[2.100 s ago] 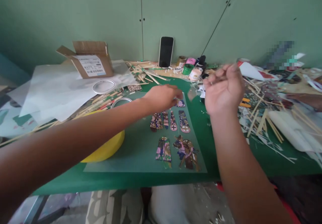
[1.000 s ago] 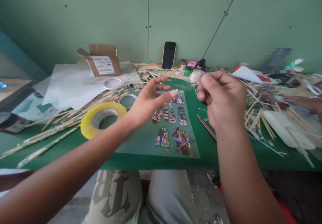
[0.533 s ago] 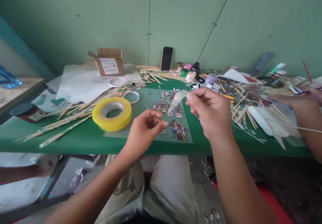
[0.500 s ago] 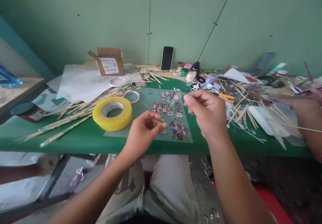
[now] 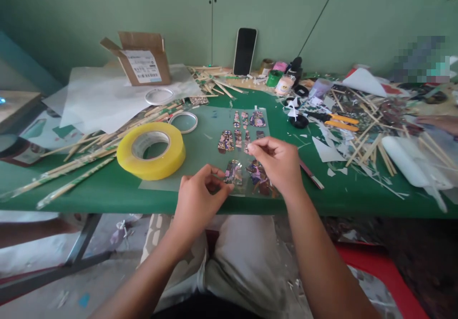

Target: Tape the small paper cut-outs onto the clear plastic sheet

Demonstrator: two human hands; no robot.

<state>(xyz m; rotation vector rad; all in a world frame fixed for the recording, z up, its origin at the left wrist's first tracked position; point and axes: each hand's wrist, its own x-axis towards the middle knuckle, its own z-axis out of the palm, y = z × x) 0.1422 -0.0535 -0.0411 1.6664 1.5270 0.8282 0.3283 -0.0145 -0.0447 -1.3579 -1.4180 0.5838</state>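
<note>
patterned cutout (image 5: 234, 172) | just right of left hand (image 5: 198, 198), the nearer | long axis near-far | left grip: cannot tell; right hand (image 5: 278, 162): fingertips together

Dark purple patterned cut-outs (image 5: 225, 141), flat in rows, on translucent sheet (image 5: 202, 149)

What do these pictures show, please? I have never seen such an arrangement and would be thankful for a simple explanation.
There is no machine here, only one person's bare left hand and right hand. One camera, worn on that person's head, takes every picture, looking forward and down.

On the green table lie a translucent sheet bearing small patterned pieces, a yellow tape roll and thin sticks. An open cardboard box and a propped-up phone stand behind.

Each hand's grip is at the patterned pieces; whether it holds anything is too unclear to tell.
</note>
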